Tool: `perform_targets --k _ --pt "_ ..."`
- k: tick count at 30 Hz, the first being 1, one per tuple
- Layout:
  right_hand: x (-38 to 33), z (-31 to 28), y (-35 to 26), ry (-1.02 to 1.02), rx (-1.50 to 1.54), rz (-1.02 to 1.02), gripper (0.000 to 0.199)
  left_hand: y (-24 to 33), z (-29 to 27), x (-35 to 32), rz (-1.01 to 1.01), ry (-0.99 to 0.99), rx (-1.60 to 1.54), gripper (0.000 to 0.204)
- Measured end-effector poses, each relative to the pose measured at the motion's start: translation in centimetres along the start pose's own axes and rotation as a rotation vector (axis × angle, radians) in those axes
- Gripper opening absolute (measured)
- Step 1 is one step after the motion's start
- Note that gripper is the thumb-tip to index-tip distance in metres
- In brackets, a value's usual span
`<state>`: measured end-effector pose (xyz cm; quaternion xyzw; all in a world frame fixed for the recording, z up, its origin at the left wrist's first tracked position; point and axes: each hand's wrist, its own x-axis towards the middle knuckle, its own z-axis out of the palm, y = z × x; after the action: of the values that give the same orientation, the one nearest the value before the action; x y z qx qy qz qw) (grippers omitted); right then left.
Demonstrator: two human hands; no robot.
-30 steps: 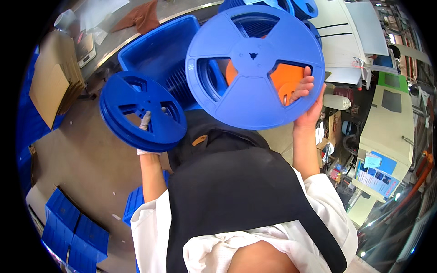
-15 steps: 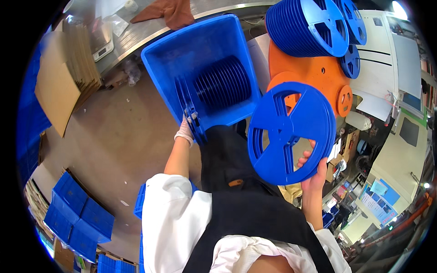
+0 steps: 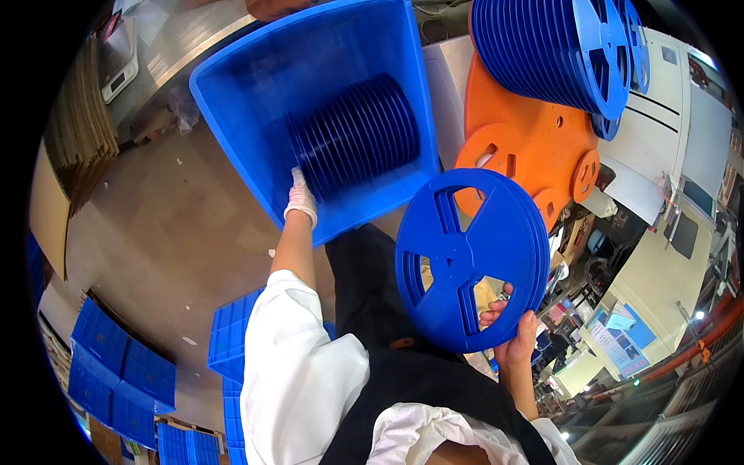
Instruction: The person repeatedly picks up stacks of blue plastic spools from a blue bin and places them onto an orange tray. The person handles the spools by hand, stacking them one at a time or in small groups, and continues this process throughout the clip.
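Far left: cardboard sheets (image 3: 77,132), stacked, brown; lower down, blue plastic boxes (image 3: 116,364). White scale (image 3: 120,74), flat, at left end of steel worktop (image 3: 190,39).

Next, blue bin (image 3: 248,89): deep, smooth moulded plastic, rounded corners. Over its lower left edge, left hand (image 3: 301,203) in thin pale glove, at near end of row of reels (image 3: 356,136). One digit visible, straight, other fingers hidden; can't tell if pinching. Row on its side toward bin's right edge: thin dark-blue discs, evenly gapped like ribs.

Just off bin's lower right corner, in the air: held reels (image 3: 469,257), a few face to face. Round, glossy, wedge-shaped windows, small centre hole. Right hand (image 3: 515,342), bare, pinching the rim: fingers through lower window, thumb outside.

Handling guess: light singly, heavier bunched; stiff, slick faces, apt to slide over each other; thin rims probably chip if dropped. Best hold: through a window, rim pinched, whole bunch together.

Beyond: orange board (image 3: 542,128), flat, with stacked reels (image 3: 535,54) along its upper edge.
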<state>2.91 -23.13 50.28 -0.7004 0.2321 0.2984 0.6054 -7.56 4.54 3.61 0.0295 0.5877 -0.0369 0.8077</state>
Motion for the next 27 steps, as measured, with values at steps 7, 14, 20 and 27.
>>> perform_targets --k 7,14,20,27 --pt "-0.7 -0.7 -0.4 0.017 -0.010 -0.033 0.074 -0.4 1.8 -1.2 0.163 0.174 0.220 0.055" --pt "-0.1 -3.3 -1.1 -0.055 0.396 -0.097 0.059 -1.6 7.4 -8.6 0.282 0.128 0.556 0.062" --pt "-1.0 -7.9 -3.2 -0.465 0.914 0.096 0.057 -11.1 22.0 -33.7 1.403 -0.493 1.838 0.065" --pt "-3.6 -12.0 -4.6 -0.720 0.734 0.141 0.054 -18.0 20.8 -39.3 1.459 -0.484 1.848 0.068"
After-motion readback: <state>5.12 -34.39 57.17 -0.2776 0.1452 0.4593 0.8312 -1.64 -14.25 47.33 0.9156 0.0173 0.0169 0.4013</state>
